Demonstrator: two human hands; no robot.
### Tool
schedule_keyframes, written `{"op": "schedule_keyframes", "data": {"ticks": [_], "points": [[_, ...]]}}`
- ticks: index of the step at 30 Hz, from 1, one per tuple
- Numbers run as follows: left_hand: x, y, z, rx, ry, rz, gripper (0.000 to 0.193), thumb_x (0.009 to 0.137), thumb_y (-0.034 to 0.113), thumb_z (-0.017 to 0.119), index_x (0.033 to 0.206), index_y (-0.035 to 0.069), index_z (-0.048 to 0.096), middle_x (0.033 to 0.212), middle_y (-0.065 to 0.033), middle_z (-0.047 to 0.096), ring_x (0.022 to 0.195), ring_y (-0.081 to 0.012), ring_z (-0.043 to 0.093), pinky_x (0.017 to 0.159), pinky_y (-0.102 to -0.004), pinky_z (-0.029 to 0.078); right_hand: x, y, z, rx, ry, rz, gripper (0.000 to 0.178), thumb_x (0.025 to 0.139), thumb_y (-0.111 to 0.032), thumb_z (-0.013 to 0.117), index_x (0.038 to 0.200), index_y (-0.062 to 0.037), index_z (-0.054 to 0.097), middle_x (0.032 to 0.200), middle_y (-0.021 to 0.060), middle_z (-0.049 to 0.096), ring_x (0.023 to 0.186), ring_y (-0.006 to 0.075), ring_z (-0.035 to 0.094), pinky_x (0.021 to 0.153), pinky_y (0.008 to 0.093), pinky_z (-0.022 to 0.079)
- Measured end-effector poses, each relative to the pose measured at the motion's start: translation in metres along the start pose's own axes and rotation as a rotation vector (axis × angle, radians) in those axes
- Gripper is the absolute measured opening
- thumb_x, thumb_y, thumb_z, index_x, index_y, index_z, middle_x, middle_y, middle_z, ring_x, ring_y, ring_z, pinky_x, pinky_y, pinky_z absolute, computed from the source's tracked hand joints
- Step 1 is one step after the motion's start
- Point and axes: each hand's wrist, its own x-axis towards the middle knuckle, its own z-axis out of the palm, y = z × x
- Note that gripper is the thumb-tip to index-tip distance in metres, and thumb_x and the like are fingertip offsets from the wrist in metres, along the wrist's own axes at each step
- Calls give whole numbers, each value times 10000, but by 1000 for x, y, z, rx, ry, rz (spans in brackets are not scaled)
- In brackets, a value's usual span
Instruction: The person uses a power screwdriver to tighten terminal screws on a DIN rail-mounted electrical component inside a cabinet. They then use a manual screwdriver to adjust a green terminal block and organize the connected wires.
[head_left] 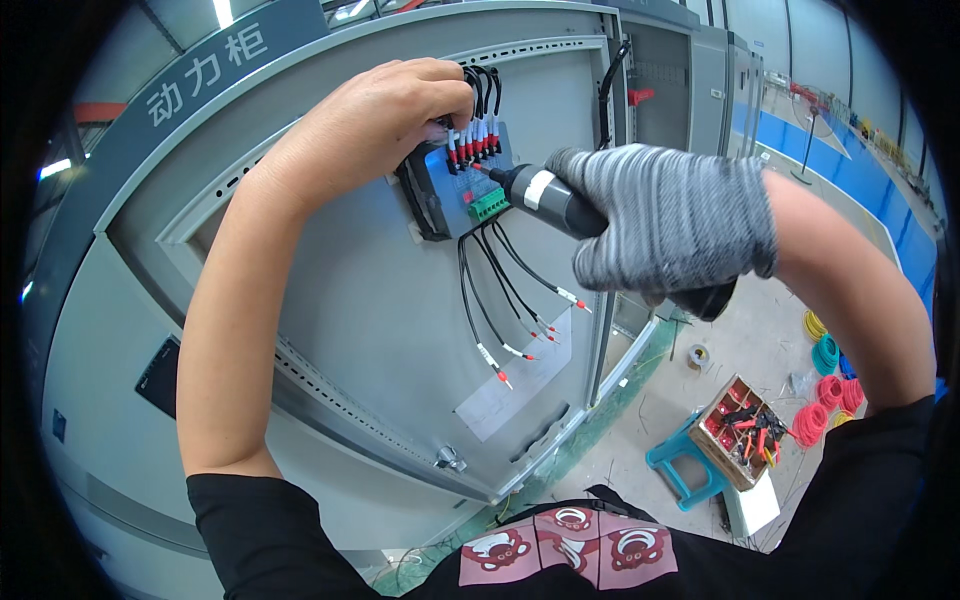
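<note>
My right hand [675, 215], in a grey striped knit glove, is closed around a black power screwdriver [560, 203] with a white band. Its tip reaches the row of red-ended terminals [472, 147] on a small module [445, 190] fixed to the grey cabinet door panel. My bare left hand [405, 110] pinches at the black wires [490, 85] that loop into the top of this row; its fingertips are partly hidden. Below, black wires [482, 290] with white sleeves and red ferrules hang loose from a green terminal block [489, 206].
A white sheet [520, 380] is on the panel's lower part. At the lower right, a wooden box [712, 440] of hand tools sits by a blue stool [672, 465]. Coils of red wire [812, 425], green wire and yellow wire lie on the floor, near a tape roll [698, 356].
</note>
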Motion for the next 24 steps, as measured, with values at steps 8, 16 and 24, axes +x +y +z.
{"op": "schedule_keyframes", "data": {"ticks": [8,16,24], "points": [[1,2,-1,-7,-30,-13,146,803,4,667,908,29,567,951,-84,576,953,-304,575,804,-431,479,-1,-10,-6,180,-65,41,344,841,-162,646,1094,37,525,753,117,642,600,174,674,523,307,592],[-1,2,-7,-48,-8,-19,239,764,-42,685,955,31,562,991,-79,576,993,-299,578,814,-412,491,2,-12,7,-142,-13,-83,211,800,-110,564,897,62,640,684,193,642,631,301,680,608,378,575],[-7,-2,2,87,100,-59,496,766,-126,655,1212,69,563,1242,-111,553,1218,-285,548,1059,-384,457,-8,75,74,99,408,-195,519,750,-210,731,1170,44,563,865,234,653,797,361,674,741,409,556]]}}
